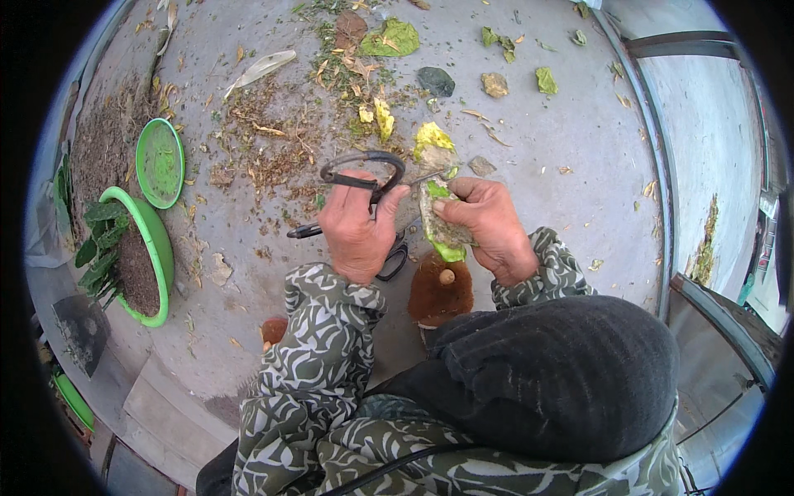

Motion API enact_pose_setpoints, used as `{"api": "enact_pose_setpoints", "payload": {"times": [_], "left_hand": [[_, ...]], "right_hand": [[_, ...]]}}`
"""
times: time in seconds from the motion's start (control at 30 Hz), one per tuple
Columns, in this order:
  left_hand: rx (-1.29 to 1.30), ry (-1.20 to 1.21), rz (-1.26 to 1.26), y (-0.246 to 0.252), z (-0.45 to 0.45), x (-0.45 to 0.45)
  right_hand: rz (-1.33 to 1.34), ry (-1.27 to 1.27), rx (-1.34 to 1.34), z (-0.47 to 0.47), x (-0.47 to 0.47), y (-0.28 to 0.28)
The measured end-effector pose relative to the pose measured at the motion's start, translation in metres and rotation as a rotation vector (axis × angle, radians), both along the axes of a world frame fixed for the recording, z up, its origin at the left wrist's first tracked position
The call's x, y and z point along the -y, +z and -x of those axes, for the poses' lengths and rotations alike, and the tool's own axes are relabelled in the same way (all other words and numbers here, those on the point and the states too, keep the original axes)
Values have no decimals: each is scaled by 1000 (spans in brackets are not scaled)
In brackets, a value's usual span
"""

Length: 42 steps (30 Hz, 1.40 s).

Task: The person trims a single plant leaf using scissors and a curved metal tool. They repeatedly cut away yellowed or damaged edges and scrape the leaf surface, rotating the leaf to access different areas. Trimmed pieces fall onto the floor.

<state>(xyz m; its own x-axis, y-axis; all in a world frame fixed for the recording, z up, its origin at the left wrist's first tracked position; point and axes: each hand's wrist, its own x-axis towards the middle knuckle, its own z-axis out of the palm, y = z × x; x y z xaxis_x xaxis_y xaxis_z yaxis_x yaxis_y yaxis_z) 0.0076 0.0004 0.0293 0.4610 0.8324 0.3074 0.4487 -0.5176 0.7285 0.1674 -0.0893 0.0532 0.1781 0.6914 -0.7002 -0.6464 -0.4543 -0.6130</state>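
My left hand point(358, 229) is closed round the dark-handled scissors point(366, 164), whose blade points right, to the top of a green plant piece point(448, 250). This piece, with a pale, dry-looking face, is held upright between the thumb and fingers of my right hand point(490, 220). Just beyond its upper end lies a yellow and tan leaf point(432, 144) on the ground. Under my hands, near the brown shoe point(441, 288), lies another black-handled tool point(394, 260), partly hidden. A black rod-like handle point(304, 231) shows left of my left hand.
To the left stand a green pot point(162, 248) with soil and a leafy plant, and a green saucer point(160, 163). Dry leaves, crumbled soil point(279, 149) and a stone point(436, 81) lie ahead. A metal-framed panel point(695, 155) borders the right side.
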Motion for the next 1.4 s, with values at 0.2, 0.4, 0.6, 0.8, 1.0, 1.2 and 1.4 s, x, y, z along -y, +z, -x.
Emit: {"api": "enact_pose_setpoints", "payload": {"times": [0.2, 0.4, 0.6, 0.8, 1.0, 1.2, 1.4], "left_hand": [[-11, 41, -77, -13, -19, -10], [-65, 257, 121, 4, -15, -28], [38, 19, 80, -4, -8, -6], [56, 33, 10, -17, -27, -16], [-76, 233, 44, -6, -25, -40], [17, 28, 40, 2, -5, -20], [-32, -91, -31, 6, 1, -25]], "right_hand": [[15, -28, -28, -1, 0, 1], [46, -13, -40, -3, 5, 5], [14, -11, 23, -4, 2, 1], [0, -67, -120, -4, 0, 1], [9, -90, -83, -10, 2, 5], [-9, -88, 22, -8, 0, 0], [7, -34, 204, -5, 1, -2]]}}
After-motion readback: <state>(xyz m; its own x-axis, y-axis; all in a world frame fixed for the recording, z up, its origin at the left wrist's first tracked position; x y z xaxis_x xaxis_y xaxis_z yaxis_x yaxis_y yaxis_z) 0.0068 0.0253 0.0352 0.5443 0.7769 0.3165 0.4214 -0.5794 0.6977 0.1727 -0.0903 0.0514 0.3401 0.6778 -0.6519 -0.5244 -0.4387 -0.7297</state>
